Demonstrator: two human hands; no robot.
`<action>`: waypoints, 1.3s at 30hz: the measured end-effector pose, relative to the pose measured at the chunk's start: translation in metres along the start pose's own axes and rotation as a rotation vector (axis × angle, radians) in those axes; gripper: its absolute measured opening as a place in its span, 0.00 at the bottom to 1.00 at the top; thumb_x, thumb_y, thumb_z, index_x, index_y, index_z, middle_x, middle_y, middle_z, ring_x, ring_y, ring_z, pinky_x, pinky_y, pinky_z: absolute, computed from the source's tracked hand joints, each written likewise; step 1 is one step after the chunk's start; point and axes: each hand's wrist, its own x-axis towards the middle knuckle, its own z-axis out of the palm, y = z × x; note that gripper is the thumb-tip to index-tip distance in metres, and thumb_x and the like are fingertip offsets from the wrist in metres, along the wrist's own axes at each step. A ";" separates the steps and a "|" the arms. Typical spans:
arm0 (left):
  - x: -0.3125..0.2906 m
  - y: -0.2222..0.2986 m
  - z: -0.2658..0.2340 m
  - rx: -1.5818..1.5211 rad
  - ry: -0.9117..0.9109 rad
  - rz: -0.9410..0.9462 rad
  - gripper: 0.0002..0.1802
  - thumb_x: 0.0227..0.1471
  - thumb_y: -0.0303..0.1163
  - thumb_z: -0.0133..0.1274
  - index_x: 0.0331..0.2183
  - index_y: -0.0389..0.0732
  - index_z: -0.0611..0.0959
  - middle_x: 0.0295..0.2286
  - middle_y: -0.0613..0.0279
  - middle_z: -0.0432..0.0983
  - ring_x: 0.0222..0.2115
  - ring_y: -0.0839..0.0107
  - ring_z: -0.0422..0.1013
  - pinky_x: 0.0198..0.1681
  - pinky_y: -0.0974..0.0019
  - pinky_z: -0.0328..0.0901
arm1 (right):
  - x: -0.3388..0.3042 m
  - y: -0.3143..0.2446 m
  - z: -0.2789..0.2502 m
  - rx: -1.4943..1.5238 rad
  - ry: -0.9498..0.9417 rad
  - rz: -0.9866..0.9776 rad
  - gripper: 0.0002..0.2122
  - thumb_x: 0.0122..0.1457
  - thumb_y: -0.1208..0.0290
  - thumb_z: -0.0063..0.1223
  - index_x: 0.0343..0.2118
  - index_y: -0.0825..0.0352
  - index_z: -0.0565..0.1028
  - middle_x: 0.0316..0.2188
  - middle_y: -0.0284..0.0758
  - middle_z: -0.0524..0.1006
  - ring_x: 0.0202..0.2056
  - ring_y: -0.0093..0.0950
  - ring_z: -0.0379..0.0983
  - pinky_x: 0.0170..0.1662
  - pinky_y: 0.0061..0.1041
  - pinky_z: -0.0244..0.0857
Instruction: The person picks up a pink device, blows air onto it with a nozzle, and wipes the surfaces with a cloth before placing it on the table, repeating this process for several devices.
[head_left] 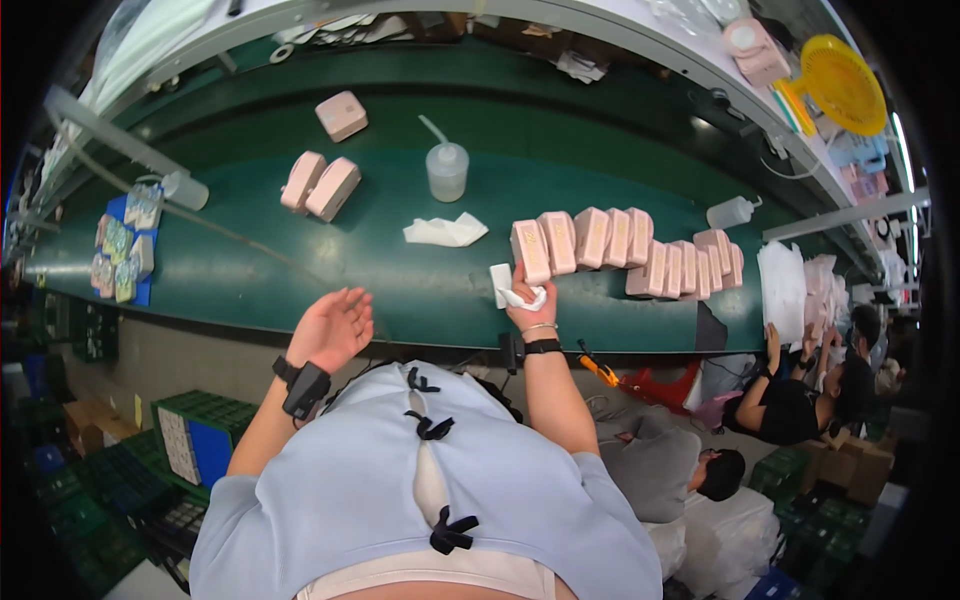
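Observation:
My left hand hovers near the front edge of the green work table, palm up with the fingers loosely apart and nothing in it. In my right hand is a crumpled white tissue. Its fingertips reach the nearest pink box-shaped device, which stands at the left end of a staggered row of several alike pink devices. A small white block sits just left of that hand. Another white tissue lies flat beyond it, below a clear squeeze bottle with a bent spout.
Two pink devices lean together at left, with one more behind. Small patterned packs lie far left. Another bottle and white sheets are at right. Co-workers sit along the right side. Green crates stand below left.

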 end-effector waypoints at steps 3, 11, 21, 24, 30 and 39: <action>-0.003 0.005 -0.008 -0.014 0.024 0.013 0.13 0.61 0.38 0.49 0.44 0.41 0.79 0.41 0.64 0.78 0.39 0.68 0.74 0.44 0.63 0.69 | 0.016 0.006 0.000 0.038 -0.008 -0.110 0.25 0.54 0.57 0.45 0.52 0.69 0.72 0.48 0.48 0.78 0.14 0.20 0.55 0.19 0.19 0.51; -0.027 0.025 0.008 0.179 0.006 0.083 0.13 0.61 0.37 0.49 0.44 0.42 0.78 0.42 0.64 0.78 0.40 0.69 0.74 0.46 0.62 0.69 | 0.033 0.006 0.008 0.156 0.102 -0.345 0.22 0.56 0.57 0.39 0.46 0.66 0.74 0.42 0.46 0.80 0.15 0.21 0.56 0.21 0.20 0.53; 0.087 0.171 0.123 0.995 0.141 0.804 0.31 0.54 0.34 0.59 0.56 0.34 0.69 0.47 0.53 0.72 0.47 0.64 0.71 0.53 0.62 0.64 | -0.007 -0.044 -0.022 0.120 -0.112 -0.170 0.28 0.60 0.48 0.36 0.53 0.66 0.71 0.45 0.44 0.78 0.19 0.24 0.64 0.27 0.23 0.61; 0.165 0.264 0.096 1.618 0.469 0.846 0.52 0.39 0.46 0.70 0.60 0.34 0.64 0.54 0.44 0.67 0.54 0.54 0.68 0.56 0.56 0.64 | -0.008 0.021 0.016 -0.066 0.090 -0.205 0.28 0.63 0.46 0.37 0.54 0.67 0.70 0.48 0.44 0.78 0.28 0.26 0.74 0.35 0.23 0.67; 0.284 0.252 0.148 2.456 0.684 0.406 0.67 0.14 0.62 0.75 0.59 0.43 0.70 0.58 0.44 0.63 0.60 0.52 0.62 0.60 0.53 0.62 | -0.132 -0.003 -0.071 -0.332 0.268 -0.077 0.18 0.65 0.64 0.51 0.52 0.71 0.68 0.48 0.42 0.76 0.41 0.30 0.77 0.47 0.28 0.71; 0.395 0.296 0.062 2.803 0.279 0.937 0.41 0.28 0.41 0.64 0.51 0.48 0.75 0.46 0.50 0.75 0.46 0.52 0.74 0.49 0.50 0.69 | -0.195 -0.024 -0.119 -0.493 0.773 -1.042 0.29 0.59 0.84 0.51 0.64 0.66 0.58 0.53 0.43 0.72 0.44 0.36 0.76 0.48 0.30 0.74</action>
